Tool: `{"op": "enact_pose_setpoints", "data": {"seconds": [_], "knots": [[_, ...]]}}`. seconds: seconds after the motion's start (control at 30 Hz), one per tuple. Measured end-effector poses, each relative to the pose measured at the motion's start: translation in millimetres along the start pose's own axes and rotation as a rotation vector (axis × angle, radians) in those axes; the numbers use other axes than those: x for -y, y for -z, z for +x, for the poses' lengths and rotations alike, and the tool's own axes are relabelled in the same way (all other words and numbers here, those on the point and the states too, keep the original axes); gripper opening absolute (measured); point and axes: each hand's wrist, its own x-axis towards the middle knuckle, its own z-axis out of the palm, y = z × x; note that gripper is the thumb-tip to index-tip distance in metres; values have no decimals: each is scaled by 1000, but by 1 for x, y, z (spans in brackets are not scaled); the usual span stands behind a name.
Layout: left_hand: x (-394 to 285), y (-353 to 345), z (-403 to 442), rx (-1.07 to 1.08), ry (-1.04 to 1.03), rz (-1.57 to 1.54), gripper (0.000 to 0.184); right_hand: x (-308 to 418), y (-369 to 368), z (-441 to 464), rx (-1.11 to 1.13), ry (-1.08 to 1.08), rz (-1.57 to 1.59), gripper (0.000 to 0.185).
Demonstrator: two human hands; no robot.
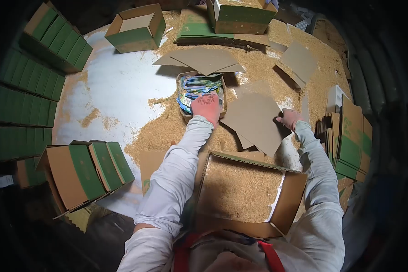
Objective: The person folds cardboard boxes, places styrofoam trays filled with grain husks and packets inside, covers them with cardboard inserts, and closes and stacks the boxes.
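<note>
My gloved left hand [206, 108] reaches into a small carton [182, 86] of blue and green packets [199, 86]; its fingers point down and are hidden, so what it holds cannot be made out. To the right, my gloved right hand [289, 119] has its fingers closed at the edge of a flat grey-brown cardboard sheet [254, 115]. More sheets lie under that one. Close to my body stands an open cardboard box [291, 199] with wood shavings [240, 190] inside.
Green and brown boxes [68, 41] are stacked along the left. An open box [136, 31] stands at the back left, another [240, 19] on flat cartons at the back. Loose sheets [299, 63] lie back right; folded cartons [351, 136] stand at the right.
</note>
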Motion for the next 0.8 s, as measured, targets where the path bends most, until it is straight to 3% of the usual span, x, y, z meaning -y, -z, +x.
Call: {"op": "enact_pose_setpoints", "data": {"seconds": [0.03, 0.07, 0.17, 0.2, 0.27, 0.33, 0.43, 0.5, 0.53, 0.6, 0.67, 0.7, 0.73, 0.77, 0.8], "knots": [[5, -7, 4, -16, 20, -24, 41, -7, -8, 2, 14, -27, -3, 50], [7, 10, -2, 18, 53, -51, 39, -21, -13, 0, -90, 84, 62, 43], [8, 36, -21, 12, 88, -176, 32, -61, -1, -20, 114, 119, 940, 32], [8, 39, -24, -11, 90, -181, 31, -69, 7, -36, 116, 116, 1210, 29], [10, 47, -33, -167, -7, -171, 31, -73, 16, -65, -62, 203, 1393, 29], [15, 59, -45, -280, -87, -228, 33, -78, 25, -101, -175, 176, 1367, 26], [1, 119, -74, -454, -176, -338, 35, -62, 33, -162, -650, 154, 1247, 27], [-12, 169, -116, -654, -503, -470, 41, -40, 40, -215, -1025, 100, 1113, 28], [-35, 198, -147, -628, -650, -403, 31, -23, 43, -242, -1199, 186, 1060, 24], [-65, 181, -178, -217, -939, -210, 26, 6, 45, -291, -1506, 411, 455, 21], [-50, 162, -191, -170, -820, 11, 28, 29, 37, -336, -1358, 684, 69, 23], [-32, 182, -203, -176, -668, -92, 33, 35, 29, -347, -1209, 857, 20, 23], [-14, 191, -208, -409, -527, -191, 36, 42, 16, -353, -1048, 1011, -24, 23], [15, 188, -210, -526, -303, -174, 36, 51, -2, -352, -798, 1018, -19, 20], [21, 184, -214, -505, -218, -256, 36, 56, -21, -347, -546, 1027, -19, 17]]}}
